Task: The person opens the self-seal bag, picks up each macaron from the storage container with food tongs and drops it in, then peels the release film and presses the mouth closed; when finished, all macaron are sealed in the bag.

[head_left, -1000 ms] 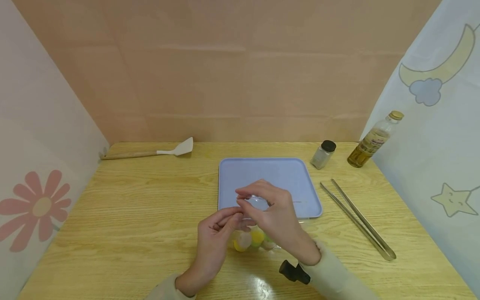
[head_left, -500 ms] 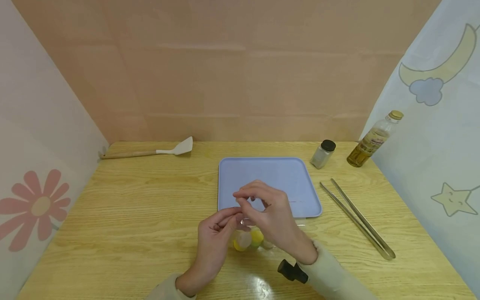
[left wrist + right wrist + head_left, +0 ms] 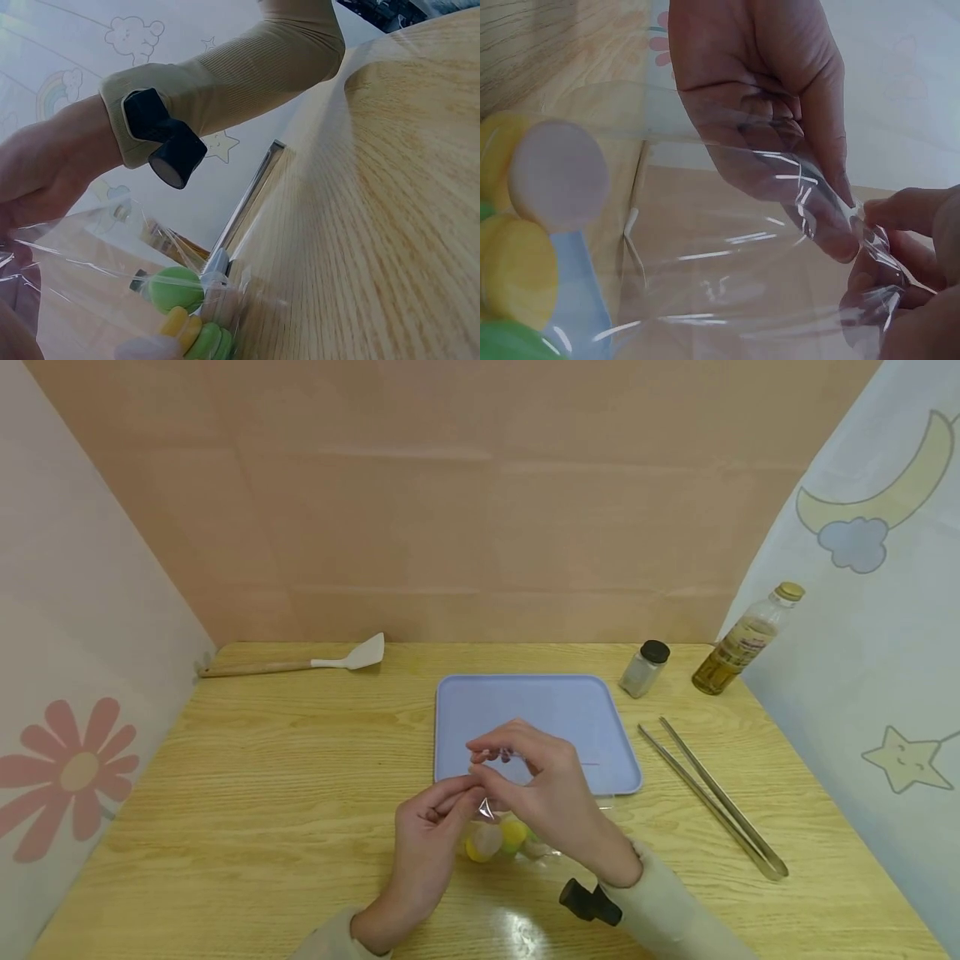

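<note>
Both hands meet at the gathered end of a clear plastic bag (image 3: 727, 247) in front of a blue tray. Several macarons (image 3: 513, 833) in yellow, green and pale mauve lie at its lower end. Thumb and fingers of my left hand (image 3: 431, 839) pinch the film. My right hand (image 3: 558, 789) has its thumb and curled fingers on the same end, seen close in the right wrist view. From the left wrist side, a green macaron (image 3: 176, 289) shows through the film. Part of the bag is hidden under the right hand.
The blue tray (image 3: 517, 693) lies just beyond the hands. Metal tongs (image 3: 720, 806) are to its right. A black-capped jar (image 3: 645, 670) and an oil bottle (image 3: 742, 643) stand at the back right. A white spatula (image 3: 363, 653) lies at the back left.
The fingers of my right hand have shifted slightly at the bag's end, and the film between the hands has changed shape. My left hand stays almost where it was.
</note>
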`<state>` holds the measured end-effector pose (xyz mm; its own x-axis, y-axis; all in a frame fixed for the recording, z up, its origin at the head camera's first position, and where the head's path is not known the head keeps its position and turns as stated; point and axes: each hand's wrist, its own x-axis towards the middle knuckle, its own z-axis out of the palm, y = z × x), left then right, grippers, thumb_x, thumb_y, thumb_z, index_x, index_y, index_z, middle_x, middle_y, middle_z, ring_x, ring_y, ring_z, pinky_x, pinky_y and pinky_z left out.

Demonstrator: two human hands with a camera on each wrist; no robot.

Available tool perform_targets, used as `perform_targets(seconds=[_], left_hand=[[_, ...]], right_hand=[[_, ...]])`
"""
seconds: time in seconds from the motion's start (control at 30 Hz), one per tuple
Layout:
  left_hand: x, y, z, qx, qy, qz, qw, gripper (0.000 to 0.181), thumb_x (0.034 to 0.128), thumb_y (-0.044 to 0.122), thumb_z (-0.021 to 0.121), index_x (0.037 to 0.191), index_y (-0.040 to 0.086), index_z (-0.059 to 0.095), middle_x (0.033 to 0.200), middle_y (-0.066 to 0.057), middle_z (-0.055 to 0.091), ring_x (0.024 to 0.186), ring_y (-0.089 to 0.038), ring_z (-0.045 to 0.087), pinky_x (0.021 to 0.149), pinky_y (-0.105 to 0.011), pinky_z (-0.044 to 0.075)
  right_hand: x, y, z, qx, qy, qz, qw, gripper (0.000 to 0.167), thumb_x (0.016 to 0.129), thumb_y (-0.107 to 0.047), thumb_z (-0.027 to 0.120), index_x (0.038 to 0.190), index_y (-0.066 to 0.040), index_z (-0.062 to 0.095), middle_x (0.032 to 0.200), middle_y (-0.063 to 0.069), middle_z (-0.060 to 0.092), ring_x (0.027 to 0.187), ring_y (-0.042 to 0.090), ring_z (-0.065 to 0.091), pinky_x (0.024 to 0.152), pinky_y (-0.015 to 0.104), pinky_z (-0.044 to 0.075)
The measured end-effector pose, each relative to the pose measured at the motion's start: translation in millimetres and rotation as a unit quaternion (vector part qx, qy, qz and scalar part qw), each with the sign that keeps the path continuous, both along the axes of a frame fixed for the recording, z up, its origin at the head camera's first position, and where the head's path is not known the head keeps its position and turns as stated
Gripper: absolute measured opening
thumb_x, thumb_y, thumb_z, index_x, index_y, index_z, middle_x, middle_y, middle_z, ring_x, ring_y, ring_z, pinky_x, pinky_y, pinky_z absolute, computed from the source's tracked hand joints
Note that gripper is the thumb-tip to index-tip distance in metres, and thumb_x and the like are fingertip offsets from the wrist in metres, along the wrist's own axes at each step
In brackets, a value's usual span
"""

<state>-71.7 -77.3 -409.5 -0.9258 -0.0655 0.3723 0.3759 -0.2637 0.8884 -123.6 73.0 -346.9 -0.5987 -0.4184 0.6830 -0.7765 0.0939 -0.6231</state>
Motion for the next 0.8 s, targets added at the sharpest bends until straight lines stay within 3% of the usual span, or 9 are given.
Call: perform_targets(seconds=[0.23, 0.5, 0.63, 0.8], left_hand=[[1.1, 0.7, 0.3, 0.012, 0.007, -0.011, 0.9998, 0.017, 0.0985, -0.005, 0.061, 0.111, -0.015, 0.068, 0.099, -0.011, 0.076, 0.081, -0.017, 0.073, 0.075, -0.032, 0.059], [1.0, 1.3, -1.1, 0.011, -0.004, -0.004, 0.9999, 0.015, 0.0964, -0.007, 0.063, 0.107, -0.016, 0.068, 0.095, -0.011, 0.076, 0.079, -0.016, 0.073, 0.077, -0.035, 0.060], [0.8, 1.0, -2.8, 0.007, -0.002, -0.003, 1.0000, 0.014, 0.0963, -0.008, 0.062, 0.107, -0.016, 0.068, 0.094, -0.016, 0.075, 0.079, -0.017, 0.073, 0.076, -0.036, 0.060], [1.2, 0.5, -3.0, 0.003, -0.006, -0.006, 1.0000, 0.015, 0.0969, -0.007, 0.062, 0.109, -0.015, 0.068, 0.097, -0.020, 0.074, 0.080, -0.019, 0.073, 0.076, -0.037, 0.060]], right_hand=[[1.9, -1.1, -0.4, -0.007, -0.006, -0.017, 0.9998, 0.021, 0.085, 0.007, 0.077, 0.102, -0.006, 0.077, 0.096, 0.004, 0.072, 0.085, 0.018, 0.065, 0.072, 0.026, 0.053], [2.0, -1.4, 0.5, 0.036, 0.053, -0.084, 0.9944, 0.021, 0.082, 0.002, 0.081, 0.101, -0.008, 0.079, 0.098, 0.000, 0.073, 0.077, 0.012, 0.061, 0.066, 0.021, 0.050], [1.7, -1.0, 0.3, 0.044, 0.059, -0.091, 0.9931, 0.024, 0.081, 0.001, 0.083, 0.104, -0.007, 0.078, 0.100, -0.001, 0.073, 0.075, 0.012, 0.061, 0.064, 0.020, 0.050], [2.2, -1.1, 0.6, 0.035, 0.049, -0.090, 0.9941, 0.025, 0.081, 0.003, 0.082, 0.104, -0.006, 0.077, 0.100, 0.000, 0.072, 0.080, 0.012, 0.065, 0.072, 0.022, 0.054]])
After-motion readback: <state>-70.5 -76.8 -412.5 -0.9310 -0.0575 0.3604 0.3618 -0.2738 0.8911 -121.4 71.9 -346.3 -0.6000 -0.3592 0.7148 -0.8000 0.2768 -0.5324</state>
